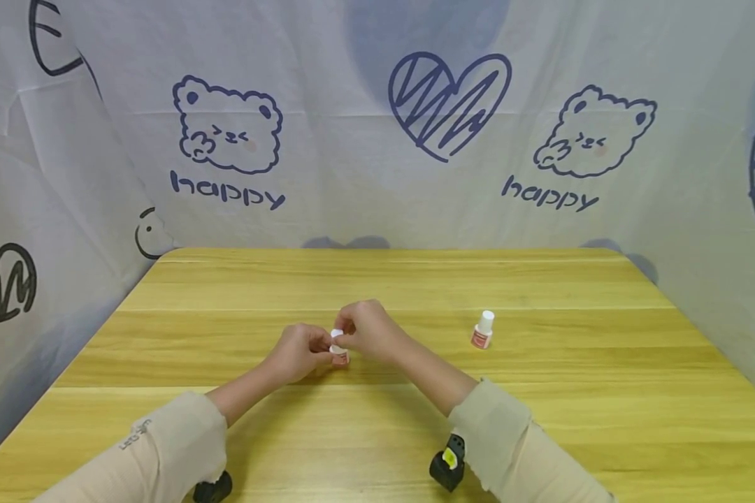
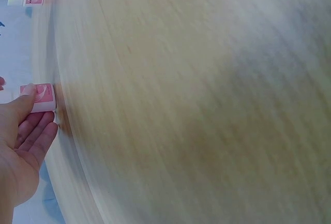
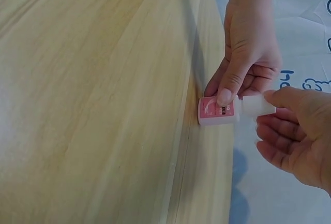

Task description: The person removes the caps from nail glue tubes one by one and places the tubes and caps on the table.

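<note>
A small white bottle point(image 3: 217, 111) with a pink label stands on the table, in the middle of the head view. My left hand point(image 1: 300, 353) holds its body between thumb and fingers. At the top, my right hand point(image 1: 372, 334) pinches the white cap point(image 3: 258, 106) with its thumb and fingers. The cap is in line with the bottle's neck; whether it is loose I cannot tell. In the left wrist view, the pink label point(image 2: 45, 93) shows beside the left thumb, and the bottle's top is hidden by the hand.
A second bottle point(image 1: 482, 331) of the same kind, capped and upright, stands to the right of the hands. The wooden table point(image 1: 541, 419) ends at a back edge before a white printed curtain point(image 1: 340, 154). Black wrist cameras point(image 1: 448, 467) hang below the sleeves.
</note>
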`<state>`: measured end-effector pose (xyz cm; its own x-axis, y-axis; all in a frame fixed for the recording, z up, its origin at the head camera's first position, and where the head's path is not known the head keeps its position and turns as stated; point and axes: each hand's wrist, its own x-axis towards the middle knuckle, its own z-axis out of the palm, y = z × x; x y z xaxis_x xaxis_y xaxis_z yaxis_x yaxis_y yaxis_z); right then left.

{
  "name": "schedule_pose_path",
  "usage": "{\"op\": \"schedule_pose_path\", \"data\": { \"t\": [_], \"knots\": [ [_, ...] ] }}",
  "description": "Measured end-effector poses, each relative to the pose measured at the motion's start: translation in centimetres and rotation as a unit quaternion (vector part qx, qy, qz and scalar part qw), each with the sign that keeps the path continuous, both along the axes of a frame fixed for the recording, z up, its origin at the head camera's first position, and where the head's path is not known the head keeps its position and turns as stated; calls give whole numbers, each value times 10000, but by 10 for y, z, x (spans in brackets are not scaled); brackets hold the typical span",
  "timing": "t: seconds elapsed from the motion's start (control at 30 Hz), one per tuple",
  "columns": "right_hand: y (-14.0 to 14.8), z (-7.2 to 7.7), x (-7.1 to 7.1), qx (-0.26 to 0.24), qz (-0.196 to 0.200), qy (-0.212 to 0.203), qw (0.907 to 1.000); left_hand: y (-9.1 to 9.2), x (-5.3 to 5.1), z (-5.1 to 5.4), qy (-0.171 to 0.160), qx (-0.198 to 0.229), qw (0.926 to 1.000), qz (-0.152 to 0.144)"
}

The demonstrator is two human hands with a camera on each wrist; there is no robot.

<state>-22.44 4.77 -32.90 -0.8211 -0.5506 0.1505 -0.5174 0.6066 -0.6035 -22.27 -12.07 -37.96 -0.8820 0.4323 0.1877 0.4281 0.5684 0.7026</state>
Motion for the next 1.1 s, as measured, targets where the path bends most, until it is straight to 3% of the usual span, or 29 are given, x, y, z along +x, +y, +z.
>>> {"op": "schedule_pose_path", "data": {
  "t": [0.67, 1.1],
  "knots": [
    [4, -2, -2, 134, 423, -13, 9990, 0, 0, 0, -6, -54, 10000, -2],
    [2, -3, 1, -20, -120, -189, 9997, 0, 1, 0, 18, 63, 9999, -77]
  ]
}}
